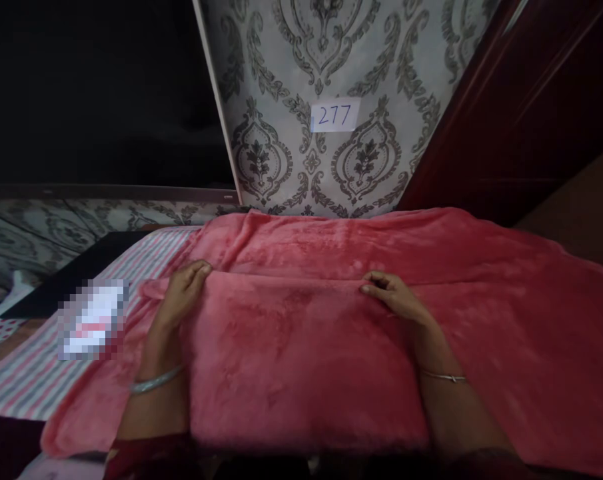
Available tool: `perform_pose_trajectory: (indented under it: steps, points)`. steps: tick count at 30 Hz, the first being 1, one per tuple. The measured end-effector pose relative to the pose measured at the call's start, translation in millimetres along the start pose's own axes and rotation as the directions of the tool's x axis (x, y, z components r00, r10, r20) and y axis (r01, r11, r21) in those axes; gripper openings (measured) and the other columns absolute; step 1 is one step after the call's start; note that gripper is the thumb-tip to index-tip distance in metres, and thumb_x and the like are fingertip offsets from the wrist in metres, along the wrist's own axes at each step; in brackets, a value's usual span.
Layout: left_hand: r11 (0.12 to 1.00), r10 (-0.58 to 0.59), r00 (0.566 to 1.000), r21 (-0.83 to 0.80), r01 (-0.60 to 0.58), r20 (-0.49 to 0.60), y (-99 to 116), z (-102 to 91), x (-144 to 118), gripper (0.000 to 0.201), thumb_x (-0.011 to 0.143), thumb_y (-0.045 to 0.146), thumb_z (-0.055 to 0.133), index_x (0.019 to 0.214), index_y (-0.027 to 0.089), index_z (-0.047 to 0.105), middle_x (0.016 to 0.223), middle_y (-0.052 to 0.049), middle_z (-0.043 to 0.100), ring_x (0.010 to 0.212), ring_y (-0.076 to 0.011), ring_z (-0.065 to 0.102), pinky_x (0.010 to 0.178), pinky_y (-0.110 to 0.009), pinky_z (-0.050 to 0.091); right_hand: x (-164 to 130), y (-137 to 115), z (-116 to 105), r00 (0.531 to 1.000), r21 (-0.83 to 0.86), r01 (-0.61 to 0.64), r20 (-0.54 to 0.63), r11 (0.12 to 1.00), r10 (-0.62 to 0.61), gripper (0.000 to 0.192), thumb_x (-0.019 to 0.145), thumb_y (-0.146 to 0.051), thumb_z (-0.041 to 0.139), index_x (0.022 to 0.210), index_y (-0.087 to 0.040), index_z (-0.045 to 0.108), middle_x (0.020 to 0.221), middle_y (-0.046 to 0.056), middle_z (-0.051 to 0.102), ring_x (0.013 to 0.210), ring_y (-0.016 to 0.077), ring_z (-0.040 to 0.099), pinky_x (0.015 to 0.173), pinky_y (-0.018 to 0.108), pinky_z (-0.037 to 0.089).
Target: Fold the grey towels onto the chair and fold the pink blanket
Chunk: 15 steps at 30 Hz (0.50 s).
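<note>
- Pink fleece blanket [301, 347] lies spread across the bed in front of you, with a folded upper layer whose far edge runs between your two hands.
- Your left hand [181, 293] grips the left end of that fold edge, fingers curled over it and pressed together on the fabric.
- Your right hand [394, 297] pinches the same edge further right, fingertips [368, 288] closed on the cloth.
- Both hands are well apart, one at each end of the folded layer, wrists resting on the blanket.
- You wear a silver bangle [156, 381] on the left wrist and a thin bracelet [444, 377] on the right.
- Under the blanket on the left, a striped sheet [26, 380] shows.
- Behind the bed stands a patterned wall panel [281, 80] with a paper label [334, 115] reading 277.
- A dark wooden door [521, 100] stands to the right of the panel.
</note>
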<state>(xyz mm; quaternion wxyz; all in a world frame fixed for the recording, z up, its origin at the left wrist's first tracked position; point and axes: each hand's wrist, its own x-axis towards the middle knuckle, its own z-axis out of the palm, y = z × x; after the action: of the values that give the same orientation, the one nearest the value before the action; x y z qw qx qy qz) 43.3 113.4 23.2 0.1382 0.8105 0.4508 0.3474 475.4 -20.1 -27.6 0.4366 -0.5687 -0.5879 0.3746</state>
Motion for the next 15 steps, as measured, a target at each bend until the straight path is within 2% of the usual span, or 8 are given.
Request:
perform_pose_trajectory:
  steps: [4,8,11,15]
  points:
    - [0.962,-0.038,0.987,0.261,0.079,-0.156,-1,0.9,1,0.029,0.088,0.041,0.039,0.070,0.023,0.051,0.067,-0.003,0.061,0.067,-0.0185,0.058,0.065,-0.028,0.039,4,5,3,0.993,-0.002,0.092,-0.077,0.996,-0.092,0.042,0.075,-0.061,0.070,0.074,-0.021,0.058,0.068,-0.002,0.049,0.063,0.0126,0.043,0.059,0.025,0.036]
    - [0.888,-0.070,0.972,0.430,0.162,-0.222,-3,6.8,4,0.034,0.090,0.042,0.038,0.063,0.023,0.047,0.065,-0.005,0.061,0.068,-0.0200,0.060,0.065,-0.028,0.037,9,11,5,0.980,-0.019,0.166,-0.108,0.986,-0.167,0.035,0.079,-0.054,0.068,0.073,-0.021,0.058,0.067,-0.002,0.050,0.064,0.0130,0.044,0.060,0.025,0.036]
    - [0.846,-0.128,0.975,0.493,0.203,-0.182,-4,9.1,8,0.034,0.091,0.040,0.038,0.068,0.022,0.055,0.074,-0.008,0.068,0.076,-0.0222,0.063,0.067,-0.029,0.039,14,12,10,0.962,-0.087,0.224,-0.141,0.971,-0.234,0.028,0.081,-0.046,0.065,0.072,-0.020,0.058,0.067,-0.002,0.051,0.064,0.0128,0.043,0.061,0.025,0.035]
    - [0.802,-0.222,0.973,0.558,0.214,-0.054,-13,12.5,14,0.035,0.091,0.041,0.040,0.085,0.019,0.067,0.088,-0.010,0.074,0.082,-0.0250,0.065,0.070,-0.031,0.042,21,7,19,0.942,-0.232,0.235,-0.185,0.944,-0.280,0.015,0.081,-0.028,0.064,0.071,-0.019,0.058,0.069,-0.003,0.054,0.066,0.0124,0.045,0.063,0.025,0.033]
